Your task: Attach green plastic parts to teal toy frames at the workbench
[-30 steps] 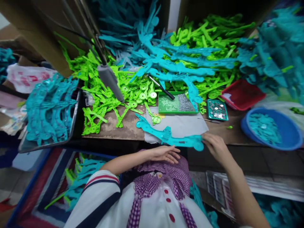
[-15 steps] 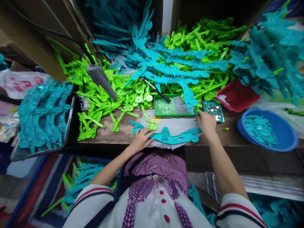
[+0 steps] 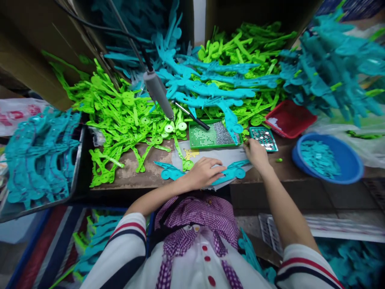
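Observation:
A long turquoise plastic part (image 3: 233,172) lies on a grey cloth (image 3: 210,154) at the table's front edge. My left hand (image 3: 207,172) rests across its middle with the fingers stretched out, covering much of it. Just past the part's right end, my right hand (image 3: 256,155) is closed, fingertips pressed together, beside a small tray of shiny metal discs (image 3: 264,139). Whatever it pinches is too small to make out. Behind the cloth sits a green tray of tiny screws (image 3: 222,134), with a black-handled screwdriver (image 3: 194,116) leaning over it.
A grey powered screwdriver (image 3: 159,95) hangs over heaped green plastic parts (image 3: 120,108). More turquoise parts (image 3: 204,80) lie behind the tray. To the right stand a red scoop (image 3: 290,120) and a blue basin (image 3: 350,160) of small pieces. Stacked turquoise parts (image 3: 42,156) fill a bin at left.
My left hand has slid right from the part's left end to its middle. The right hand stays by the disc tray. The hanging tool has shifted right in view as the camera turned.

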A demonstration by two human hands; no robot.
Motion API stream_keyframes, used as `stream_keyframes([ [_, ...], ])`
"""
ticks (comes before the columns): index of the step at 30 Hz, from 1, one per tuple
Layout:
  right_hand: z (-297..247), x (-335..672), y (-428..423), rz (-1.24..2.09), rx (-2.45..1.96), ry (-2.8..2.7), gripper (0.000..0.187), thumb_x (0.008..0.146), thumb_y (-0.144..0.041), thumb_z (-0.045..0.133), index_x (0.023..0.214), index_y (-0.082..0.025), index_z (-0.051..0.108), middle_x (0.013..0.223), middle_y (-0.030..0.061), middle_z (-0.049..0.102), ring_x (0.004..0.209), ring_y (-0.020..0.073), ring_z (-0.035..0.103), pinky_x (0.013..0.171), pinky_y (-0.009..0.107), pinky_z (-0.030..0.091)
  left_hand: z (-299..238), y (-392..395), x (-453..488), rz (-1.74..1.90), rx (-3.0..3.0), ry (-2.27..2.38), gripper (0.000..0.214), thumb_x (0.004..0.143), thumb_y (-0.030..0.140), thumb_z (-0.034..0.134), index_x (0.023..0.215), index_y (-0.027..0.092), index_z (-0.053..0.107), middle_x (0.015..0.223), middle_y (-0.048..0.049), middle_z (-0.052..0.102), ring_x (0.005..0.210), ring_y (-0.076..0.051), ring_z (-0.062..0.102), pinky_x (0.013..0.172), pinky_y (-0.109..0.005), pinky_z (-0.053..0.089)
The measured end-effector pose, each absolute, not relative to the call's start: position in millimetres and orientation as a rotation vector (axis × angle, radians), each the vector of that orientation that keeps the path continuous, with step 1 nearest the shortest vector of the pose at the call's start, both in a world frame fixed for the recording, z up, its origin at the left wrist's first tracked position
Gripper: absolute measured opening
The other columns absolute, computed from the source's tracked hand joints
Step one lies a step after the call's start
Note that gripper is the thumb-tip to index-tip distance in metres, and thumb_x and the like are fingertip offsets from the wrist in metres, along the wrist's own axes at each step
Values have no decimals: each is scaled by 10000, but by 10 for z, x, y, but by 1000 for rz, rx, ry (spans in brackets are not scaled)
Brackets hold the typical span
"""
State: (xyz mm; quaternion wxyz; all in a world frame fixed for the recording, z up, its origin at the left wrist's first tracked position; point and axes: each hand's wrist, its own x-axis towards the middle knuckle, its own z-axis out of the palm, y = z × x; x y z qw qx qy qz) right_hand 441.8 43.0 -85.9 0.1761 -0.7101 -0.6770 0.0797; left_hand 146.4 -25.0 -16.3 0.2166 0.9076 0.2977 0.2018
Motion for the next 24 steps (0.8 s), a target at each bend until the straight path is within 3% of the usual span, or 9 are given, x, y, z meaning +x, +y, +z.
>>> stream_keyframes([
  [4,-824,4526,69,375,-1707,-1331,390,869,-469,589,1120,-173,632,1026,116,697,848,228,654,809,398,535,-292,-32,2080,457,2388,728,324,1017,220,431,1267,197,636,1206,-125,655,1067,-261,647,939,-414,514],
  [7,-853,4585,-202,569,-1589,-1023,491,758,-587,702,1029,-179,668,884,65,696,752,199,656,745,380,556,-481,246,2708,431,2358,756,338,970,87,414,1199,159,651,1137,-162,653,1014,-277,645,923,-434,493],
  [13,-919,4588,-635,509,-1624,-778,436,679,-532,772,912,-174,691,812,41,678,694,159,614,682,319,516,-725,808,3571,392,2505,1171,383,969,8,323,1194,-61,626,1103,-317,653,1098,-352,617,897,-446,438],
  [20,-774,4341,-899,680,-1611,-873,403,774,-516,746,966,-168,680,745,10,639,605,122,558,535,243,447,-734,995,3554,277,2790,1044,356,967,14,370,1126,36,688,1113,-222,692,1119,-308,614,914,-412,449],
  [24,-731,4268,-790,674,-1574,-1083,392,842,-518,684,1043,-181,700,942,74,710,787,174,647,698,311,535,-627,965,3500,271,2766,1008,352,955,14,394,1167,78,668,1173,-190,664,1055,-284,652,847,-402,521],
])
